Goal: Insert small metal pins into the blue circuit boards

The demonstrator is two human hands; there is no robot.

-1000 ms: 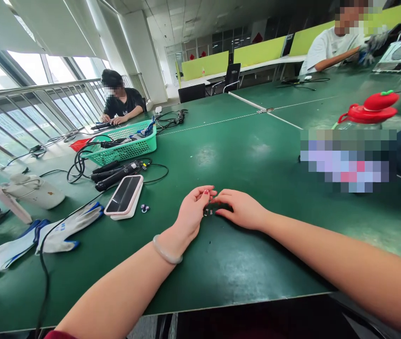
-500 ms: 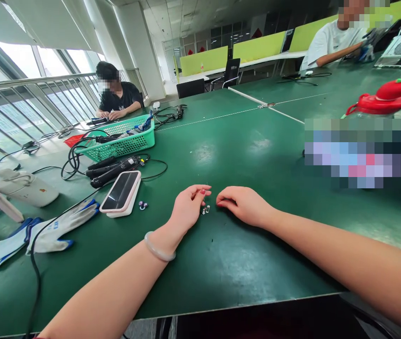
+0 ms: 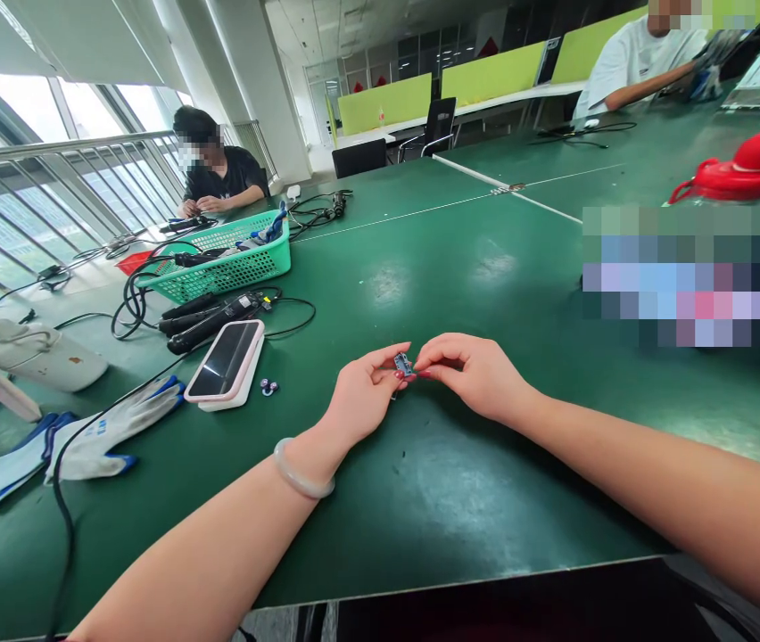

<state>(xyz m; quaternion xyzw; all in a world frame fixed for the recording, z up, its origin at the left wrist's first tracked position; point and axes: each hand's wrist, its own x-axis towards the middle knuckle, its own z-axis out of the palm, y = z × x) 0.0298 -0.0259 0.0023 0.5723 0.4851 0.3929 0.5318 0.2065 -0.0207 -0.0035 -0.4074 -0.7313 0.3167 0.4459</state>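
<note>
My left hand (image 3: 361,392) holds a small grey-blue part (image 3: 403,364) with fine detail between thumb and fingers, just above the green table (image 3: 487,526). Thumb and forefinger of my right hand (image 3: 470,370) are pinched together at the right edge of that part; what lies between these fingertips is too small to name. Below the left fingertips a tiny light bit shows, mostly covered by the hand. A small cluster of dark and white round pieces (image 3: 268,387) lies left of my left hand, beside a phone (image 3: 226,361) resting on a pale pink-white case or box.
To the left are white-blue gloves (image 3: 109,432), a black cable, black handheld devices (image 3: 216,323) and a green basket (image 3: 223,267) with cables. A red-lidded bottle (image 3: 741,174), partly blurred, stands right. Two other people sit at the table's far sides.
The grey-blue part now shows in my left fingers. My right hand has moved left and up, its fingertips meeting the part. The small pieces under the left hand are now mostly hidden.
</note>
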